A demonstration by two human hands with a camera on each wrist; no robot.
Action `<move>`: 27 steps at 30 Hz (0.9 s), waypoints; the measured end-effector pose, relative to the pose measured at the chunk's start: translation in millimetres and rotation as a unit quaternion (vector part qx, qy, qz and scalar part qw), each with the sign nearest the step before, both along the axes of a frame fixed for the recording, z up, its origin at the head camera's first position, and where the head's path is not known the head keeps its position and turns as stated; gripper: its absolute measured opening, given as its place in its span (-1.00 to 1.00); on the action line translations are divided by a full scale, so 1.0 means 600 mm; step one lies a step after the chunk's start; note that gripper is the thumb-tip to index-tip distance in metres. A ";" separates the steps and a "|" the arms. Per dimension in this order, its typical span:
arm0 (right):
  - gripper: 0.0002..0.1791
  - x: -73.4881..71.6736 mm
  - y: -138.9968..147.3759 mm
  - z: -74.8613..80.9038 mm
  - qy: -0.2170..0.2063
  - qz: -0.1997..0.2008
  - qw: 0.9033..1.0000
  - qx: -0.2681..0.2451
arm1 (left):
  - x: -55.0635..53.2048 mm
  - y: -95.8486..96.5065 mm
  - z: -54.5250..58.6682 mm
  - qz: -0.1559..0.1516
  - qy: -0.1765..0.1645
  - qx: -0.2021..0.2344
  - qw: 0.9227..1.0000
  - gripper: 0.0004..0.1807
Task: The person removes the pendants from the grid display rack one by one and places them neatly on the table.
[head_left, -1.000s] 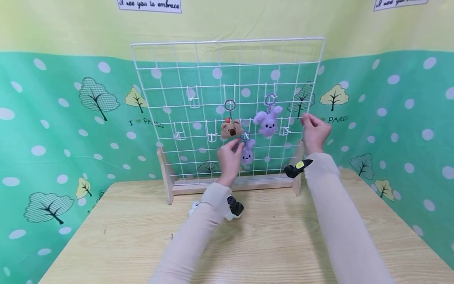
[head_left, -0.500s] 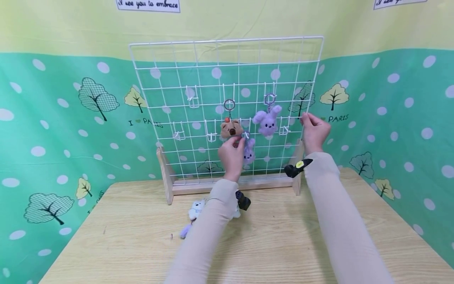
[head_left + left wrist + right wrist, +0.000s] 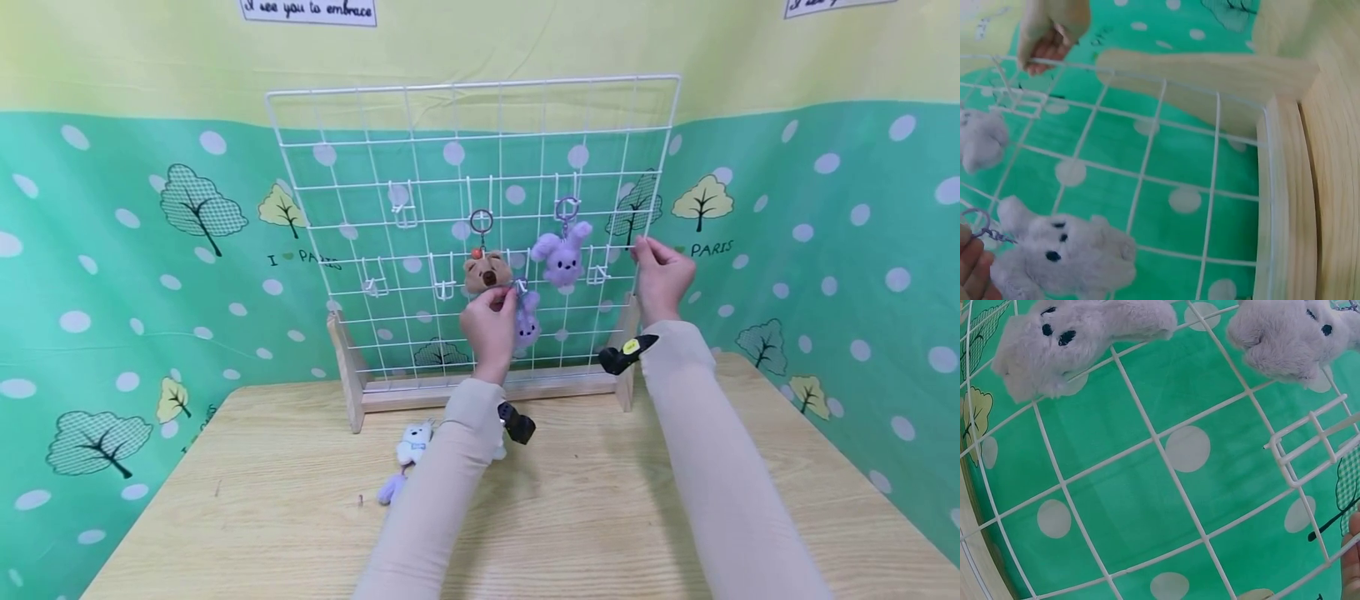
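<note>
So the left hand (image 3: 489, 325) is up at the middle of the wire grid (image 3: 1155, 437), thumb and fingertips pressed together on what looks like the purple keyring (image 3: 986, 217) of the lower purple plush (image 3: 528, 323). The exact contact is half cut off, so can't swear to it. Pinching the ring rather than the soft body makes sense, since the ring is what fits over a hook. The plush itself is at the grid, right of and below the brown bear (image 3: 486, 272).

The right hand (image 3: 666, 279) pinches the grid's right edge, fingers curled round the wire, probably to stop the panel wobbling. The wooden stand (image 3: 555, 385) keeps it upright on the table (image 3: 600, 492).

The bear and the upper purple plush (image 3: 564, 262) hang apart, likely so they don't bunch up. A white plush (image 3: 412, 443) lies on the near left, partly behind the left sleeve (image 3: 438, 492), presumably parked within easy reach.
</note>
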State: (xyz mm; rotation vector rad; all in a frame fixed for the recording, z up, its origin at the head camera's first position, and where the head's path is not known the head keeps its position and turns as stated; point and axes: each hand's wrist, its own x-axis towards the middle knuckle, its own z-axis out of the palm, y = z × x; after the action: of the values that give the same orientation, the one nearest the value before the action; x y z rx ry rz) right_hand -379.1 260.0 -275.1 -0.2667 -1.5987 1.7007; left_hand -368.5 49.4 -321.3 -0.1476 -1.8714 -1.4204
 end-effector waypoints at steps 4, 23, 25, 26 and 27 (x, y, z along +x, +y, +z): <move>-0.64 0.000 0.000 -0.001 0.000 -0.001 1.000 0.001 | 0.011 0.002 0.002 -0.041 -0.013 0.032 0.999 -0.87; -0.60 0.002 0.000 0.006 -0.012 0.012 1.000 -0.007 | 0.061 -0.019 0.022 -0.139 -0.016 0.073 0.987 -0.86; -0.60 0.001 0.001 0.005 -0.018 0.011 1.000 -0.004 | 0.068 -0.023 0.023 -0.151 -0.025 0.069 0.986 -0.86; -0.61 0.001 0.002 0.004 -0.020 0.012 1.000 -0.006 | 0.072 -0.026 0.024 -0.157 -0.030 0.068 0.985 -0.85; -0.61 0.001 0.003 0.004 -0.021 0.012 1.000 -0.008 | 0.076 -0.029 0.024 -0.165 -0.036 0.067 0.983 -0.85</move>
State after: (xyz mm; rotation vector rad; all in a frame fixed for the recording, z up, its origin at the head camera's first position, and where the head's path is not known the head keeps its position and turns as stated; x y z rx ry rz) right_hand -378.4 261.6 -272.8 -0.2929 -1.6258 1.7369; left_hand -323.2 32.0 -306.9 -0.3566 -1.8624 -1.7922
